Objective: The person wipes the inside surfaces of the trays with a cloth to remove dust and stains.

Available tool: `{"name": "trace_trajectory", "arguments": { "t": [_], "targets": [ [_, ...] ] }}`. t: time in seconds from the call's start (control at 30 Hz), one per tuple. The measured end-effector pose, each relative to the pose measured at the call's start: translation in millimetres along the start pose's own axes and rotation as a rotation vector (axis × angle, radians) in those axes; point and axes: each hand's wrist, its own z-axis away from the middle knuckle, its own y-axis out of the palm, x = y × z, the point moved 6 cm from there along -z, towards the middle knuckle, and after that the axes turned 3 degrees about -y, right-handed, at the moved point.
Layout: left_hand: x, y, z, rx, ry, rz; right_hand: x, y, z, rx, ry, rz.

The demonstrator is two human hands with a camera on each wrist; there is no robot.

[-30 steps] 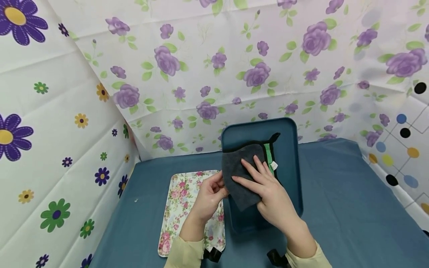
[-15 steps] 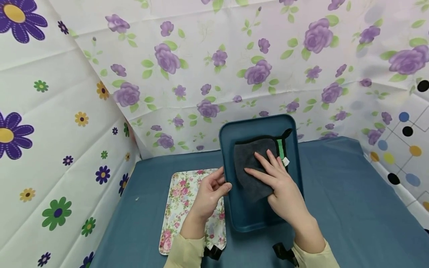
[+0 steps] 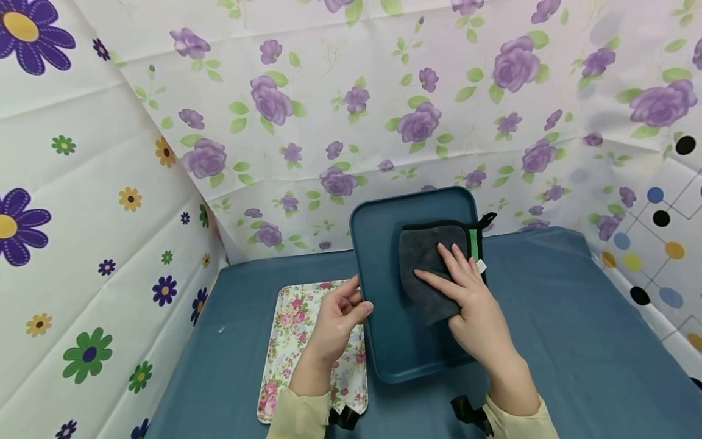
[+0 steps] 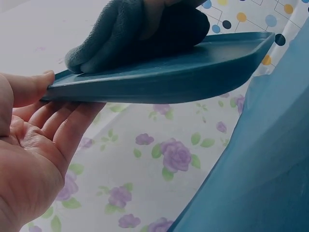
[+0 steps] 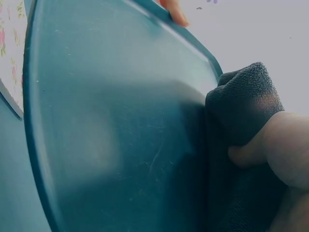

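A deep blue rectangular tray [image 3: 384, 341] is tilted up off the table. My left hand [image 3: 331, 323] grips its left edge, thumb over the rim and fingers underneath, as the left wrist view also shows. A dark grey cloth [image 3: 425, 244] with black trim, a green strip and a white tag lies against the tray's inner face, towards the right side. My right hand [image 3: 482, 314] presses on this cloth with spread, fairly straight fingers. In the right wrist view the thumb rests against the folded cloth [image 5: 246, 92]. The cloth's loop reaches past the tray's right rim.
A flower-patterned tray [image 3: 287, 323] lies flat on the blue table cover [image 3: 565, 341], left of the raised tray and partly behind my left forearm. Floral sheets [image 3: 351, 146] hang behind and along both sides. A tiny white speck [image 3: 222, 330] lies on the left.
My right hand has slid the cloth rightward across the tray, from its left edge to its right side. My left hand keeps hold of the left edge, and the tray is tilted slightly more.
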Motion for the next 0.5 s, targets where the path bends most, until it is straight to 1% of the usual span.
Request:
{"name": "trace_trajectory", "arguments": {
  "t": [0.33,0.5],
  "targets": [
    [0.1,-0.9,-4.7,-0.008,-0.002,0.018,6,5,-2.5,0.016,-0.025,0.008],
    [-0.2,-1.1,-0.7,-0.011,0.002,0.014,14,14,-0.7,0.051,-0.029,-0.012]
  ]
}}
